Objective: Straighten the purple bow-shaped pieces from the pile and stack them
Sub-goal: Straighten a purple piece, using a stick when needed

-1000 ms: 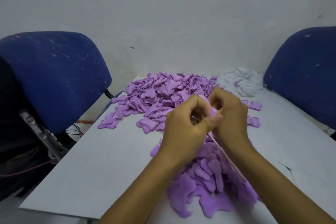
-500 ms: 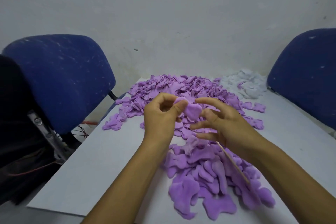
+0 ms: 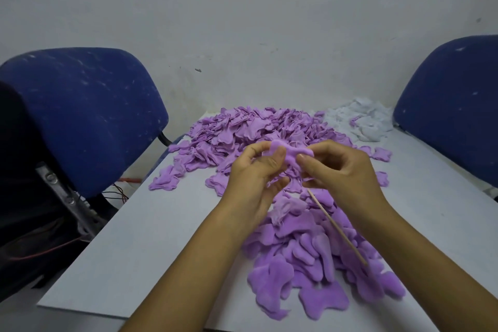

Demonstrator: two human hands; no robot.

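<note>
A purple bow-shaped piece [image 3: 289, 153] is stretched between my two hands above the table. My left hand [image 3: 258, 175] pinches its left lobe and my right hand [image 3: 339, 170] pinches its right lobe. The right hand also carries a thin wooden stick [image 3: 336, 226] that slants down toward me. Behind the hands lies the big far pile of purple pieces [image 3: 250, 129]. In front of the hands, close to me, lies a second heap of flatter purple pieces [image 3: 304, 259].
The grey table [image 3: 151, 245] has its left edge next to a blue chair [image 3: 80, 110]; another blue chair [image 3: 455, 100] stands at the right. A small heap of white pieces [image 3: 363, 121] lies at the far right. Red wires [image 3: 116, 194] hang below the left edge.
The hands moved apart from a tight clasp, and the piece now spreads flat between both pinches. The stick has stayed in my right hand.
</note>
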